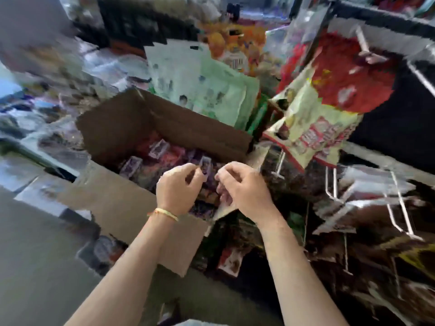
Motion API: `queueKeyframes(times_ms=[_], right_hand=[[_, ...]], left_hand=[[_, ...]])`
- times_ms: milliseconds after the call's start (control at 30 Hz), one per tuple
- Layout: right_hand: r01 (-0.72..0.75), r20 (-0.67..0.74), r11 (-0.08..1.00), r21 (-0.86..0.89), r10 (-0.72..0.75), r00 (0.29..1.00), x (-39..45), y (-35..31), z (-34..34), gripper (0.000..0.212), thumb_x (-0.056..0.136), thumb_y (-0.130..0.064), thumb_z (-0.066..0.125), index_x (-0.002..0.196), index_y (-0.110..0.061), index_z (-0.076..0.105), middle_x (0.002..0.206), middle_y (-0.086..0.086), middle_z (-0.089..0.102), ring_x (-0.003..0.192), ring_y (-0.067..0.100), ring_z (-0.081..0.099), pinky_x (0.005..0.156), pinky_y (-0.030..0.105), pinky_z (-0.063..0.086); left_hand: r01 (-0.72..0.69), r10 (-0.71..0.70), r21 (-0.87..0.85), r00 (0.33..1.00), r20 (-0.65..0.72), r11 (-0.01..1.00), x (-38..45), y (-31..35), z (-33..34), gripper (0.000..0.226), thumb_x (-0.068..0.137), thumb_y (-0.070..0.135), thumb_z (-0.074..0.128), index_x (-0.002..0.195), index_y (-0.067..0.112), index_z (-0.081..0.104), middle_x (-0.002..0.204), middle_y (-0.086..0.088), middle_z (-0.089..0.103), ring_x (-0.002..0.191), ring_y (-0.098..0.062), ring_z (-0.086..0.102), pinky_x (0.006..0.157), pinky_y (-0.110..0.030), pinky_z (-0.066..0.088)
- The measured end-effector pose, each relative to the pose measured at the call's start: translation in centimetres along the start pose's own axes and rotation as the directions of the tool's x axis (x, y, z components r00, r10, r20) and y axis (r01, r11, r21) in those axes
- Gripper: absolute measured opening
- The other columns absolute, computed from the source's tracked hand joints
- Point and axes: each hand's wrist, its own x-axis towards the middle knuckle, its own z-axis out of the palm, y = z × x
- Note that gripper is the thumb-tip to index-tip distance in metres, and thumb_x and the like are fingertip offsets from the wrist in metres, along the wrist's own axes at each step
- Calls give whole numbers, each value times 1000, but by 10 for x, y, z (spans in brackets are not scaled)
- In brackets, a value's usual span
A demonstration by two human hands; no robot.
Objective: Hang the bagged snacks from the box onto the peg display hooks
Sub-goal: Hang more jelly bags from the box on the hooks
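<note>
An open cardboard box (pixel 131 128) sits in the middle of the blurred head view, filled with several dark purple and red snack bags (pixel 162 149). Both my hands reach into its right side. My left hand (pixel 179 187) pinches the clear top of a purple snack bag (pixel 205 167) between thumb and fingers. My right hand (pixel 240 187) has its fingers curled beside that bag and seems to hold a pale wrapper edge (pixel 223 211); blur hides the exact grip. Metal peg hooks (pixel 400 208) jut out at the right, some bare.
Red and yellow bags (pixel 329 107) hang from upper hooks at the right. Pale green bags (pixel 200 90) stand behind the box, an orange pack (pixel 233 43) beyond them. A box flap (pixel 131 208) hangs toward me. Grey floor (pixel 35 255) lies at the lower left.
</note>
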Motion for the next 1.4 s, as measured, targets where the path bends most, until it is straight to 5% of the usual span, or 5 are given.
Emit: queueKeyframes(times_ms=[467,767,1233,1333,1400], right_hand=[[-413,-249,547,-728,351,903,186,68,132,61,95,-33,59,147,-10,35,152,12,36,144,31,30,113,47,29],[-367,-241,231,-901,439,866,192,112,133,96,76,-59,77,147,-10,34,145,13,45,135,31,40,105,47,31],[-431,-188,902,-33,418,889,143,75,108,38,80,-20,84,114,-15,66,110,2,73,103,21,70,91,36,55],[-312,-127,919,241,349,929,112,39,94,27,82,-10,81,103,-20,69,97,-4,77,91,13,74,79,28,59],[-269,-133,911,313,323,937,98,24,86,28,79,-14,83,104,-19,70,98,-1,78,92,17,75,79,32,60]], left_hand=[[-43,-186,461,879,439,886,73,-146,7,30,96,43,46,84,20,61,86,-1,66,78,-26,64,61,-31,42],[-28,-243,483,838,488,875,78,-147,12,33,95,44,44,76,21,57,64,5,48,61,-23,55,52,-29,38],[11,-258,463,841,476,886,79,-142,4,46,101,49,37,79,18,63,78,-1,65,66,-24,57,57,-29,41],[468,-417,62,710,567,881,89,-121,-8,57,102,61,31,83,22,67,87,1,68,87,-23,64,78,-34,50],[786,-379,-356,573,727,505,91,-94,-17,48,101,60,39,97,25,71,98,1,75,99,-21,70,88,-37,55]])
